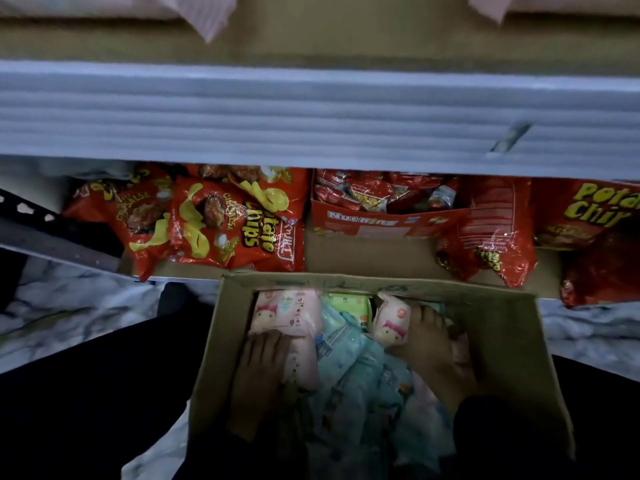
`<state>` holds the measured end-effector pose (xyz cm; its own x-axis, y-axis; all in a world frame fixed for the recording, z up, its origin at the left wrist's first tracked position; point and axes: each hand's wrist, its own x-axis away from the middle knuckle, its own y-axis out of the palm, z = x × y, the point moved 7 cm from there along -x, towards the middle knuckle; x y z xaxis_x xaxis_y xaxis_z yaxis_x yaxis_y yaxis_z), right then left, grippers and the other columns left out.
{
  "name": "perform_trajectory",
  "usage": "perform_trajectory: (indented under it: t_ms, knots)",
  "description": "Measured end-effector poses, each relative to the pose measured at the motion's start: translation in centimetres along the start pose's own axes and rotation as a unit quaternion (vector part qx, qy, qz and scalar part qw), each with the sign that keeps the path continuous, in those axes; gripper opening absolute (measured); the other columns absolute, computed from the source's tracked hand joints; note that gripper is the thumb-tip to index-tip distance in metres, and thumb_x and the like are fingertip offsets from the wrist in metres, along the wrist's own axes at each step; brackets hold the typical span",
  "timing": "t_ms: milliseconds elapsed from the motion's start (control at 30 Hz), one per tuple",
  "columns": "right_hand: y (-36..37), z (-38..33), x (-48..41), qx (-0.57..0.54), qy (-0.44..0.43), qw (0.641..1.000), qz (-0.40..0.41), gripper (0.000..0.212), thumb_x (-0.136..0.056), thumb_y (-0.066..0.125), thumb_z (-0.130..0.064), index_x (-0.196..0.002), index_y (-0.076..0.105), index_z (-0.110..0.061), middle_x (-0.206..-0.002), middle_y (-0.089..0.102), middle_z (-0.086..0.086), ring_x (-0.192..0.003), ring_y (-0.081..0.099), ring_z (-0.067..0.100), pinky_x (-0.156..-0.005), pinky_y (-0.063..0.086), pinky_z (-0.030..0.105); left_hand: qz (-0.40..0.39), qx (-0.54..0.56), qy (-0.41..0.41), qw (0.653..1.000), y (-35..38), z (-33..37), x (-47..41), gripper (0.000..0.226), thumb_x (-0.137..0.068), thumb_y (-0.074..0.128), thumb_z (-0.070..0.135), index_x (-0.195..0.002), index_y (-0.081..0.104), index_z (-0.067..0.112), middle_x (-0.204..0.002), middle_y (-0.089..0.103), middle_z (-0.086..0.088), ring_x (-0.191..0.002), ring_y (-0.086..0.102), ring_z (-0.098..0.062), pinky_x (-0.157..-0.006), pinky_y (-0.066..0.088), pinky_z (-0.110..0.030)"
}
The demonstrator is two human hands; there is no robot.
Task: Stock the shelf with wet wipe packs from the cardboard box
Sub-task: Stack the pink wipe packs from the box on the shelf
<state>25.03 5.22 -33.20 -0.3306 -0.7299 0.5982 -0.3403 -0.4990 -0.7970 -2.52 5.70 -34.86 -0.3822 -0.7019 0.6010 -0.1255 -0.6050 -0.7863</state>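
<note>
An open cardboard box [519,344] stands on the floor below me, filled with several wet wipe packs in pink, pale blue and green. My left hand [258,365] lies on a large pink pack [284,311] at the box's left side, fingers curled over its near edge. My right hand [431,344] grips a smaller pink pack [389,322] at the right, thumb and fingers round it. A green pack [349,303] sits at the far wall and pale blue packs [356,368] fill the middle.
Right behind the box a low shelf [363,251] holds red potato chip bags [221,220] and an orange carton of snack packs [384,209]. A grey ribbed shelf front [311,116] runs across above. Marble-patterned floor [69,306] lies on both sides.
</note>
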Motion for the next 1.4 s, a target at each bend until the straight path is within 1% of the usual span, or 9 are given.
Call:
perform_trajectory:
  t_ms: [133, 333, 500, 700, 900, 1100, 1167, 1267, 1400]
  knots:
    - [-0.7, 0.7, 0.4, 0.006, -0.025, 1.000, -0.017, 0.082, -0.069, 0.068, -0.051, -0.133, 0.031, -0.014, -0.132, 0.042, 0.007, -0.122, 0.041, 0.023, -0.096, 0.034, 0.028, 0.043, -0.030, 0.091, 0.994, -1.1, 4.0, -0.3, 0.081, -0.056, 0.055, 0.064, -0.120, 0.046, 0.014, -0.103, 0.068, -0.006, -0.097, 0.060, -0.026, -0.098, 0.029, -0.035]
    - [-2.0, 1.8, 0.9, -0.096, -0.075, 0.991, -0.055, 0.085, -0.060, 0.079, -0.047, -0.129, 0.041, -0.014, -0.128, 0.053, 0.006, -0.116, 0.051, 0.024, -0.090, 0.045, 0.028, 0.066, 0.037, 0.205, 0.976, -3.6, 11.8, -0.8, 0.099, -0.027, 0.072, 0.064, -0.115, 0.045, 0.027, -0.102, 0.065, 0.008, -0.091, 0.066, -0.011, -0.083, 0.054, -0.029]
    - [-1.7, 0.7, 0.7, -0.107, -0.100, 0.987, -0.067, 0.088, -0.064, 0.077, -0.046, -0.136, 0.035, -0.015, -0.136, 0.045, 0.007, -0.124, 0.043, 0.024, -0.099, 0.038, 0.029, 0.066, 0.066, 0.187, 0.978, -3.6, 11.5, -1.2, 0.104, -0.041, 0.082, 0.049, -0.131, 0.038, 0.019, -0.121, 0.059, -0.001, -0.110, 0.060, -0.021, -0.099, 0.044, -0.037]
    - [-0.4, 0.8, 0.1, -0.109, -0.069, 0.989, -0.078, 0.113, -0.063, 0.079, -0.046, -0.146, 0.007, -0.018, -0.144, 0.023, 0.008, -0.135, 0.025, 0.026, -0.106, 0.024, 0.032, 0.034, 0.095, 0.127, 0.987, -3.9, 10.6, -1.9, 0.090, -0.064, 0.074, 0.041, -0.140, 0.031, 0.018, -0.139, 0.039, 0.000, -0.129, 0.039, -0.018, -0.110, 0.025, -0.023]
    - [0.3, 2.1, -0.2, -0.180, 0.016, 0.983, -0.015, 0.102, -0.053, 0.085, -0.043, -0.135, 0.032, -0.014, -0.136, 0.036, 0.009, -0.127, 0.035, 0.024, -0.099, 0.029, 0.029, 0.036, 0.103, 0.101, 0.989, -3.3, 10.6, -2.7, 0.091, -0.076, 0.069, 0.039, -0.146, 0.015, 0.016, -0.151, 0.021, 0.000, -0.139, 0.021, -0.016, -0.114, 0.013, -0.025]
    - [-0.5, 0.1, 0.1, -0.059, -0.048, 0.997, -0.008, 0.086, -0.068, 0.072, -0.046, -0.135, 0.029, -0.012, -0.132, 0.041, 0.008, -0.122, 0.042, 0.024, -0.102, 0.031, 0.030, 0.033, 0.074, 0.075, 0.994, -3.2, 10.0, -2.4, 0.089, -0.076, 0.066, 0.045, -0.144, 0.018, 0.014, -0.147, 0.027, -0.003, -0.135, 0.028, -0.018, -0.112, 0.018, -0.028]
    - [-0.8, -0.1, 0.8, -0.039, -0.054, 0.998, -0.011, 0.092, -0.067, 0.072, -0.043, -0.139, 0.021, -0.015, -0.134, 0.038, 0.008, -0.124, 0.040, 0.024, -0.103, 0.030, 0.032, 0.059, 0.043, 0.060, 0.995, -3.7, 9.5, -1.5, 0.092, -0.070, 0.068, 0.054, -0.141, 0.028, 0.011, -0.140, 0.037, -0.007, -0.129, 0.039, -0.022, -0.108, 0.029, -0.030]
    - [-1.8, -0.1, 2.4, -0.050, -0.073, 0.996, -0.002, 0.092, -0.065, 0.074, -0.040, -0.137, 0.022, -0.017, -0.134, 0.037, 0.006, -0.124, 0.038, 0.023, -0.104, 0.029, 0.032, 0.113, 0.006, 0.081, 0.990, -4.6, 8.5, 0.5, 0.092, -0.041, 0.057, 0.077, -0.111, 0.060, 0.016, -0.096, 0.066, 0.000, -0.082, 0.068, -0.016, -0.075, 0.053, -0.025]
    - [-3.6, -0.6, 5.4, -0.048, -0.111, 0.993, 0.020, 0.095, -0.060, 0.074, -0.044, -0.136, 0.023, -0.022, -0.133, 0.035, 0.001, -0.124, 0.037, 0.022, -0.103, 0.035, 0.039, 0.182, -0.047, 0.104, 0.977, -7.1, 6.7, 2.8, 0.102, -0.025, 0.064, 0.080, -0.105, 0.056, 0.016, -0.087, 0.069, 0.000, -0.075, 0.069, -0.014, -0.070, 0.056, -0.031]
